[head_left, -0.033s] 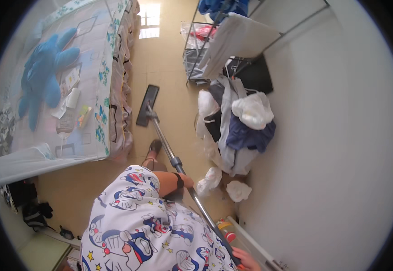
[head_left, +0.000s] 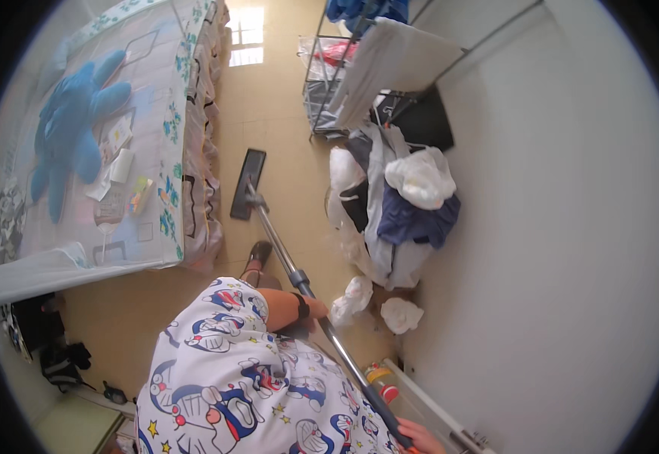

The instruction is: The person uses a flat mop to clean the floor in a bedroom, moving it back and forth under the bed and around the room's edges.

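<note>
A flat mop with a long silver pole [head_left: 279, 243] runs slantwise from the lower right up to the floor. Its dark rectangular mop head [head_left: 244, 204] lies flat on the tiles beside the bed skirt. My left hand [head_left: 315, 309], with a black band at its wrist, is wrapped round the pole just below a grey collar [head_left: 297, 278]. At the lower edge my right hand [head_left: 422, 438] grips the dark upper handle [head_left: 390, 415]; part of this hand is out of frame. One of my feet, in a dark shoe [head_left: 260, 253], stands near the mop head.
To the left is a bed [head_left: 144, 227] with a frilled skirt and a blue plush toy [head_left: 76, 125]. Clothes [head_left: 420, 223] and white bundles [head_left: 401, 315] are heaped along the right wall, below a metal rack [head_left: 316, 83]. Bags [head_left: 64, 363] lie at the lower left.
The mop head has slid slightly toward me along the floor. Both hands keep their hold on the pole, and the view has shifted a little.
</note>
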The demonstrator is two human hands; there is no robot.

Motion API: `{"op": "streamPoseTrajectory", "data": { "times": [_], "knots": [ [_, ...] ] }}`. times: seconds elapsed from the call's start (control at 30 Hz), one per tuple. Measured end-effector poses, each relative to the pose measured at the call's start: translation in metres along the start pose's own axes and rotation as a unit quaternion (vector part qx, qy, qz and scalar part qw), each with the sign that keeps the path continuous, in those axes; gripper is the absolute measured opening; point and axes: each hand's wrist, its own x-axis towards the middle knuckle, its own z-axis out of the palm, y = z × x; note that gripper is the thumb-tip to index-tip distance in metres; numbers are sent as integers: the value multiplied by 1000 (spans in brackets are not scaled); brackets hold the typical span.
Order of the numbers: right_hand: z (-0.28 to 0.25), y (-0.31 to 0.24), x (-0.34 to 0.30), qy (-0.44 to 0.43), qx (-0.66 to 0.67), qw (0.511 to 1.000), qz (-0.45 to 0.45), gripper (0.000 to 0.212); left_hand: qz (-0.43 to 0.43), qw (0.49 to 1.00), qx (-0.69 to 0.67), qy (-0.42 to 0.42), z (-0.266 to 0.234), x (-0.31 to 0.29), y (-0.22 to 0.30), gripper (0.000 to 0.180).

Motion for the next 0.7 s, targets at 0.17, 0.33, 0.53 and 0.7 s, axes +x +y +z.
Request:
{"op": "streamPoseTrajectory", "data": {
  "times": [0.17,0.33,0.53,0.7],
  "knots": [
    [29,-28,-114,224,-125,966,-26,37,141,957,-251,-23,57,-17,93,15],
    [39,-53,-128,183,-271,941,-87,44,-48,729,-674,-110,33,-53,116,14],
    [56,-49,-104,122,-332,921,-165,44,-57,723,-683,-86,29,-55,70,16],
    [58,-35,-79,134,-460,835,-272,45,-93,740,-664,-59,27,-44,52,18]
  ]
}}
